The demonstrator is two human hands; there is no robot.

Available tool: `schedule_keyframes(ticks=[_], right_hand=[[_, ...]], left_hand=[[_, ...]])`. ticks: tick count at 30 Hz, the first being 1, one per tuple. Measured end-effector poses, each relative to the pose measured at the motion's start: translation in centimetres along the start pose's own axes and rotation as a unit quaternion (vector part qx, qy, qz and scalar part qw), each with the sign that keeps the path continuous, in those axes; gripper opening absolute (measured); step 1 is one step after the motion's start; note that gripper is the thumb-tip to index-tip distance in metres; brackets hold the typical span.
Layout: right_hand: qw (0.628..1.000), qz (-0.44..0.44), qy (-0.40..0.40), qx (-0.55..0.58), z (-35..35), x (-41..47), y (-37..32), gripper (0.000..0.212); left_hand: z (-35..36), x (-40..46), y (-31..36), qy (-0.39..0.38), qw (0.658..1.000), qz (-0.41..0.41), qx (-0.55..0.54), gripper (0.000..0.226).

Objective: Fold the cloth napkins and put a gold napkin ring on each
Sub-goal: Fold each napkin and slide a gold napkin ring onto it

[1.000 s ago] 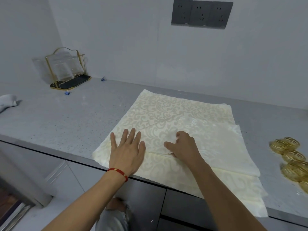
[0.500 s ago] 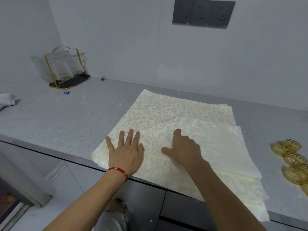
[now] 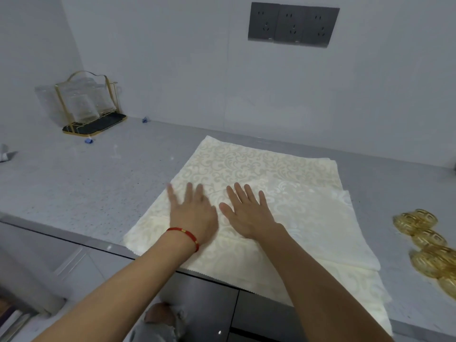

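A stack of cream damask cloth napkins [image 3: 259, 169] lies spread on the grey counter, its near edge hanging over the front. The top napkin [image 3: 315, 218] has a corner folded in toward the middle. My left hand [image 3: 195, 213], with a red cord at the wrist, lies flat on the cloth with fingers spread. Beside it my right hand [image 3: 249, 213] presses flat on the folded part, fingers straight. Several gold napkin rings [image 3: 427, 243] sit in a cluster at the right edge of the counter.
A gold wire rack with clear glasses [image 3: 86, 104] stands at the back left against the wall. A dark socket panel [image 3: 293, 24] is on the wall above. The counter's front edge [image 3: 61, 233] runs below my arms, with cabinet fronts underneath.
My right hand has opened from a curled hold on the folded corner to lying flat. Both hands have slid farther away across the cloth.
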State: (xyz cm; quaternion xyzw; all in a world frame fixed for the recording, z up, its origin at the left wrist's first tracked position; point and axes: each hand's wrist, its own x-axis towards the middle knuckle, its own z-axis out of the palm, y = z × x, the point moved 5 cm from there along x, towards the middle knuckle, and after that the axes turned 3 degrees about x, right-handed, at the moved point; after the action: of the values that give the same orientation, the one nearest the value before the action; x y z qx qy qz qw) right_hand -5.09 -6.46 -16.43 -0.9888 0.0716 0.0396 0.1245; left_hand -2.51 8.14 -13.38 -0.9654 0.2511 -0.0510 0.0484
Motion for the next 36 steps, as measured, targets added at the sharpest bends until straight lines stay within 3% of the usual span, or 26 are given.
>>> schedule_keyframes(ticks=[2,4,6,9,12,15,20,26,29,36], right_hand=[[1.0,-0.006,-0.005,0.023,-0.2,0.1,0.1,0.063],[0.988,-0.015,-0.003,0.152,-1.3,0.0,0.8,0.062],[0.966,0.009,0.07,0.249,-3.8,0.0,3.8,0.06],[0.961,0.151,0.189,0.137,-7.9,-0.8,11.9,0.043],[0.949,0.283,0.141,-0.012,-9.6,-2.9,19.1,0.04],[0.951,0.296,0.08,-0.043,-9.6,-3.7,22.7,0.04],[0.949,0.291,0.111,-0.043,-9.9,-3.3,24.7,0.037],[0.941,0.222,0.251,0.035,-10.4,-5.8,21.2,0.007],[0.943,0.126,0.307,-0.012,-9.0,-8.1,14.8,0.012],[0.95,-0.066,0.3,0.051,-3.0,-10.3,6.4,0.016]], left_hand=[[0.0,1.4,2.6,0.073,0.991,0.073,-0.079,0.042],[0.6,2.1,3.7,0.109,0.978,0.1,-0.145,0.034],[1.3,2.2,3.8,0.132,0.978,0.098,-0.125,0.04],[1.6,2.1,3.9,0.132,0.98,0.101,-0.105,0.053],[1.8,2.2,4.0,0.104,0.984,0.099,-0.102,0.057],[2.0,2.1,4.1,0.089,0.986,0.104,-0.097,0.062],[2.2,2.3,4.2,0.079,0.987,0.103,-0.091,0.064],[1.9,1.9,4.4,0.092,0.984,0.12,-0.092,0.064],[2.0,2.0,4.4,0.093,0.985,0.126,-0.078,0.061],[2.4,2.1,4.5,0.082,0.986,0.129,-0.061,0.063]])
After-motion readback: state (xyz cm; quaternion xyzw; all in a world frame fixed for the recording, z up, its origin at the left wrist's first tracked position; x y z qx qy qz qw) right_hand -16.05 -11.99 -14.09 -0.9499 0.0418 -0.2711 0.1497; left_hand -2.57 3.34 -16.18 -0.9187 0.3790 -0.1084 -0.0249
